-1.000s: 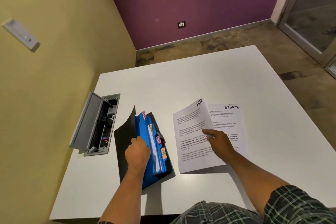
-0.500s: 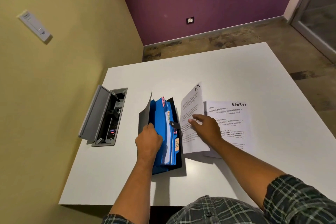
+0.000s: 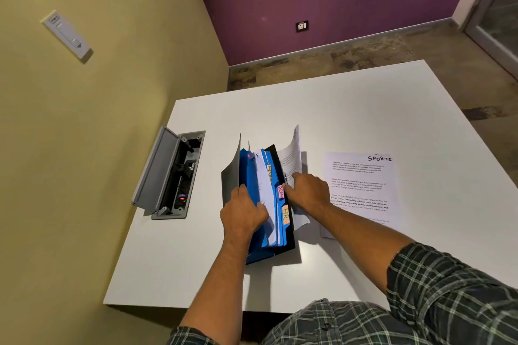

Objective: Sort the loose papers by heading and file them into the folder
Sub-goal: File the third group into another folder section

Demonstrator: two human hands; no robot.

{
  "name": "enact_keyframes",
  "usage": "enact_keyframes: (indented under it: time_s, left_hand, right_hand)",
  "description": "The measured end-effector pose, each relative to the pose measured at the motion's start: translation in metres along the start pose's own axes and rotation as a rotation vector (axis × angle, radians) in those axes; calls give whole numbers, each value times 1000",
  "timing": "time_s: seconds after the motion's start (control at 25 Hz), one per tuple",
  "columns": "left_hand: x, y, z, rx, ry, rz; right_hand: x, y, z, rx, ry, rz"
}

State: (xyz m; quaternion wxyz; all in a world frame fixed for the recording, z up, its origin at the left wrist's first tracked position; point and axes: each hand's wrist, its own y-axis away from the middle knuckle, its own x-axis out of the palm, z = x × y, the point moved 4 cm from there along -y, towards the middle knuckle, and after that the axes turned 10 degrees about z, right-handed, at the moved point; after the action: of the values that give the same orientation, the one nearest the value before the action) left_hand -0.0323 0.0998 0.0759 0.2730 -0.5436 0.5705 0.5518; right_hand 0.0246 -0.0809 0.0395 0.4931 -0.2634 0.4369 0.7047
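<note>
A black folder (image 3: pixel 229 176) with blue dividers (image 3: pixel 252 176) stands open on the white table (image 3: pixel 364 109). Coloured tabs read FINANCE, ADMIN and HR (image 3: pixel 285 214). My left hand (image 3: pixel 242 213) grips the blue dividers and holds them to the left. My right hand (image 3: pixel 307 192) holds the HR paper (image 3: pixel 291 157) upright against the folder's right side, just behind the back cover. A sheet headed SPORTS (image 3: pixel 361 176) lies flat to the right, partly under my right forearm.
An open grey cable box (image 3: pixel 168 176) is sunk into the table left of the folder. A yellow wall runs along the table's left edge. The table's near edge is right below my arms.
My right hand lifted the HR paper off the SPORTS sheet and swung it left and upright against the folder. My left hand spread the dividers wider.
</note>
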Motion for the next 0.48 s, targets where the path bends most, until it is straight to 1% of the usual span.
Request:
enact_keyframes:
  time_s: [0.12, 0.24, 0.4, 0.48]
  left_hand:
    - [-5, -1, 4, -10, 73, 17]
    - [-7, -2, 9, -2, 108, 36]
    - [-14, -4, 13, 13, 106, 26]
    - [-22, -5, 14, 17, 99, 7]
  right_hand:
    - [4, -9, -9, 86, -207, 82]
    - [9, -16, -18, 99, -470, 141]
    - [10, -21, -20, 91, -766, 135]
    - [6, -23, -15, 65, -867, 131]
